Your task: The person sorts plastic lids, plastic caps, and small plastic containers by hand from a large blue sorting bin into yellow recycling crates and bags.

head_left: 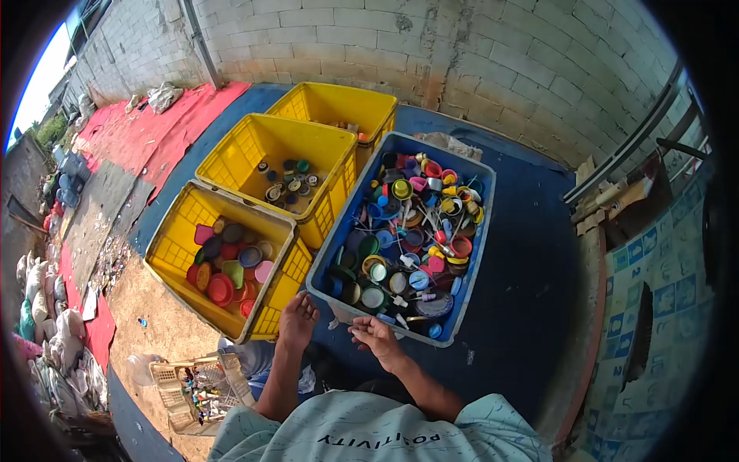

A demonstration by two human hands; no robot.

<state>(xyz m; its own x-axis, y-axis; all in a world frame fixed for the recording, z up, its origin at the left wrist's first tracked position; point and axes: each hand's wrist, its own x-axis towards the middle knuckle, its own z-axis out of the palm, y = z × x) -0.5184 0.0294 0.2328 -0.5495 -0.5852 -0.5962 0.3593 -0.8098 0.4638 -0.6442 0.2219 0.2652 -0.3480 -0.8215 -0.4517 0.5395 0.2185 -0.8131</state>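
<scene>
A blue-grey crate (477, 254) in front of me is heaped with mixed plastic caps, lids and small pump or stick pieces (416, 231). My left hand (297, 320) is by the crate's near left corner, fingers loosely curled but apart, with nothing visible in them. Just outside the near rim, my right hand (375, 339) has its fingers bent towards the thumb; whatever may be between them is too small to make out. To the left, a yellow crate (165, 250) contains larger lids (222, 289) in red, green and dark colours.
A second yellow crate (231, 150) with some round lids and a third yellow crate (377, 104) stand behind. A cream basket (173, 400) of small pieces is at lower left. Sacks (65, 335) line the far left. A block wall (346, 38) rises behind.
</scene>
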